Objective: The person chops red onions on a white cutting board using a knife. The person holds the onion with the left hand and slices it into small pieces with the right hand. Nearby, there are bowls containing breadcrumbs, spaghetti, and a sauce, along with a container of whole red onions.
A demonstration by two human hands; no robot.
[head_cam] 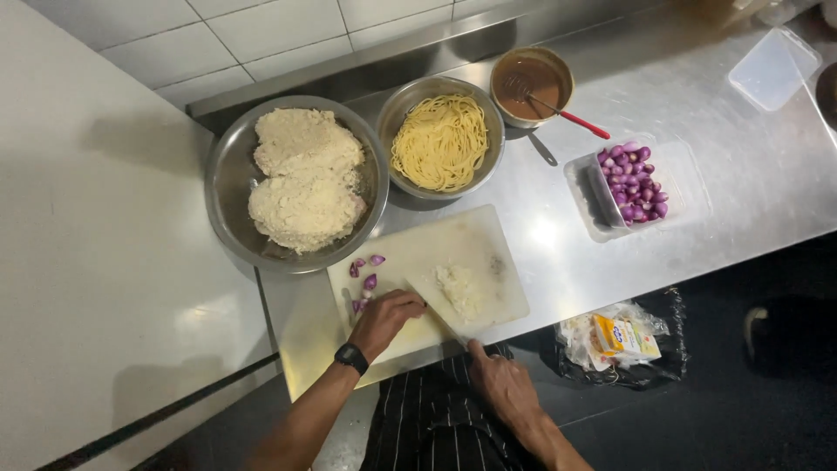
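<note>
- Crumb-coated pieces (305, 179) in large steel bowl (228, 179); noodles (440, 142) in smaller bowl (401, 109).
- Left hand (384, 318) fingers curled on cutting board (488, 249); right hand (497, 384) gripping knife (436, 310).

I count three metal bowls (296, 179) beyond my fingers (410, 303), one cutting board (488, 253), and four shallot pieces (366, 270) beside them.

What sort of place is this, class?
Probably a working kitchen: a steel counter against a tiled wall, big metal bowls of food, and a cutting board.
</note>
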